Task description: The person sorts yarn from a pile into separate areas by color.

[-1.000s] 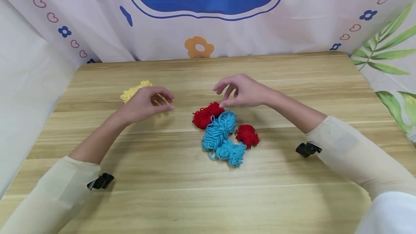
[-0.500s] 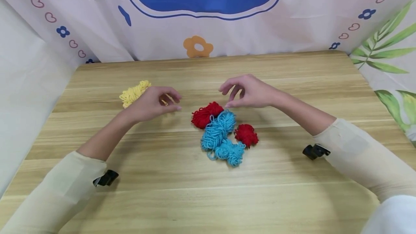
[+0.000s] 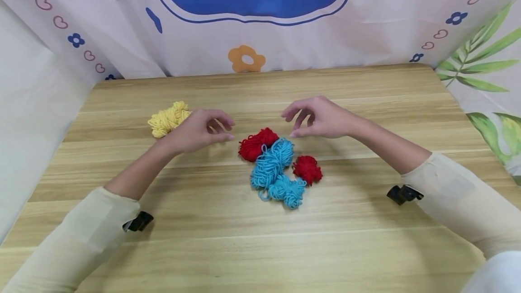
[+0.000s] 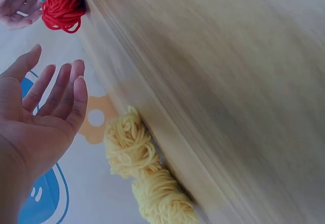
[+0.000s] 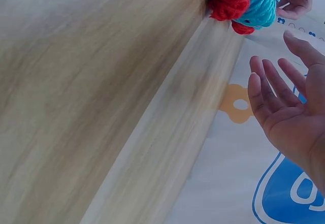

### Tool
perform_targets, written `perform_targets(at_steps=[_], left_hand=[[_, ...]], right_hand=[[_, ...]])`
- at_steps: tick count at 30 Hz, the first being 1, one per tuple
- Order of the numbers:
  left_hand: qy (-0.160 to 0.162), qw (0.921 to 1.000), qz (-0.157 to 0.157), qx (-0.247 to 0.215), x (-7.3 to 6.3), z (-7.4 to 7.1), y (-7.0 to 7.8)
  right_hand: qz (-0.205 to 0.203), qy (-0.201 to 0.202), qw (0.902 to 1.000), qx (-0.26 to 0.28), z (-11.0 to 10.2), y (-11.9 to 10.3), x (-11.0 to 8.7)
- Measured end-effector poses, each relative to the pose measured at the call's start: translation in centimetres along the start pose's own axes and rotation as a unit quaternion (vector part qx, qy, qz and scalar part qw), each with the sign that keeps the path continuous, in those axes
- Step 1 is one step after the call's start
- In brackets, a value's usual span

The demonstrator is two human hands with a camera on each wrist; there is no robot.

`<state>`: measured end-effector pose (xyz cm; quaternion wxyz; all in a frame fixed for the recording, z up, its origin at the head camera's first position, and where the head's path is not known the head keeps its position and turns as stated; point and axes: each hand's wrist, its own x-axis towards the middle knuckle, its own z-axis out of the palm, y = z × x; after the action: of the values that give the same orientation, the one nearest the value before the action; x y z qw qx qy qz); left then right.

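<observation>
My left hand hovers over the table just right of a yellow yarn bundle, holding nothing, its fingers loosely bent. Part of that bundle lies hidden behind the hand in the head view; the left wrist view shows its yellow strands in full loops. Behind and right of the yarn pile, my right hand is held in the air with nothing in it. The pile has a red yarn bundle at its back left, a blue yarn bundle along its middle and front, and a smaller red bundle at the right.
The wooden table reaches back to a white printed cloth hanging behind it. A leaf-patterned cloth is at the right. Each sleeved forearm carries a small black device.
Both hands have drifted to the right, the left one uncovering more of the yellow yarn and the right one moving away from the red and blue bundles. The yarn stays put.
</observation>
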<state>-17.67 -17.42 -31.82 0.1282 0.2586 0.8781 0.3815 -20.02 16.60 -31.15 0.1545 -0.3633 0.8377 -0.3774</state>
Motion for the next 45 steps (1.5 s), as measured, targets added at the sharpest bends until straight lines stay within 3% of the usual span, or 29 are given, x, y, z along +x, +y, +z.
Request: perform_targets(at_steps=[18, 45], left_hand=[[-0.045, 0.9985, 0.030, -0.009, 1.6, 1.7, 0.7], [-0.097, 0.9950, 0.017, 0.014, 3.1, 3.4, 1.1]], right_hand=[[0.018, -0.018, 0.9997, 0.000, 0.0, 0.2, -1.6], [0.027, -0.041, 0.9987, 0.012, 0.3, 1.0, -2.7]])
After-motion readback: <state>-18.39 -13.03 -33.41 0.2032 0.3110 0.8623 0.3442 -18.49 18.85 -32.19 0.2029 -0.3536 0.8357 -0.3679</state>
